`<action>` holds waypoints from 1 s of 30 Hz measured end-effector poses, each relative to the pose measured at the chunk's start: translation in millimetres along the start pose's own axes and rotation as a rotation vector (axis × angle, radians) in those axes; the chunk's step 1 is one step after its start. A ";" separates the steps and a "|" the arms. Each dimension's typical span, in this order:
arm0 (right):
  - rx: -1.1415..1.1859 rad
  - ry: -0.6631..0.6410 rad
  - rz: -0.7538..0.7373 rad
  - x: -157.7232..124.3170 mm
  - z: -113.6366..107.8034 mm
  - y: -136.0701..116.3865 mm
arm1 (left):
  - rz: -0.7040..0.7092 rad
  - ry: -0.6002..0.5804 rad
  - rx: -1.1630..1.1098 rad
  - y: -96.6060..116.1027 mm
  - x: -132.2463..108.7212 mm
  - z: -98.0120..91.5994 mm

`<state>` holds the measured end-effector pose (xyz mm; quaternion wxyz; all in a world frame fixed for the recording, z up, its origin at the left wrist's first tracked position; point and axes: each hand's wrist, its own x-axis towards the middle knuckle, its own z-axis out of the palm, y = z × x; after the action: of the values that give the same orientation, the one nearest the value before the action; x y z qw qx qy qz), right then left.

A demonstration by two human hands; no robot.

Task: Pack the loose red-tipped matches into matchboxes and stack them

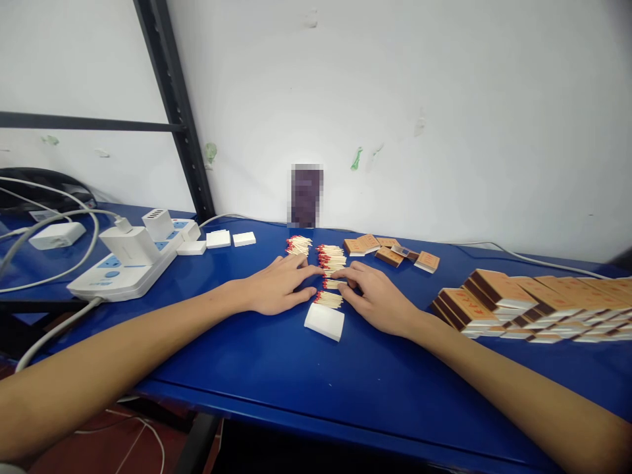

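Red-tipped matches (330, 254) lie side by side in a column on the blue table, split into small groups. A second pile of matches (298, 245) sits just to the left, beyond my left fingers. My left hand (280, 284) rests palm down, its index finger and thumb apart and reaching to the red heads. From the other side my right hand (376, 296) touches the plain ends with its index finger, thumb apart below. Neither hand visibly grasps a match. Closest to me is a white matchbox tray (324, 321), just below the column.
Stacked orange matchboxes (513, 299) stand at the right. Several loose matchbox sleeves (390, 253) lie behind my right hand. White trays (218, 239) sit at the back left, beside a power strip (133, 276) with plugged-in chargers and cables. A white wall (395, 99) rises behind the table.
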<state>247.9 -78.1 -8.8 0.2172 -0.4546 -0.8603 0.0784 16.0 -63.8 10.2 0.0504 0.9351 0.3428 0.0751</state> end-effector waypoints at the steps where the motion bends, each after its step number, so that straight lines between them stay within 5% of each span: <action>1: 0.001 -0.001 0.002 0.1 0.0 0.0 | 0.002 0.004 -0.001 -0.2 0.0 0.1; 30: -0.016 -0.006 0.022 0.2 0.3 -0.1 | 0.006 0.007 0.002 -0.7 -0.1 0.6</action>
<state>247.7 -77.9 -9.0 0.2102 -0.4655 -0.8564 0.0753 15.5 -63.4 9.5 0.0481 0.9358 0.3403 0.0783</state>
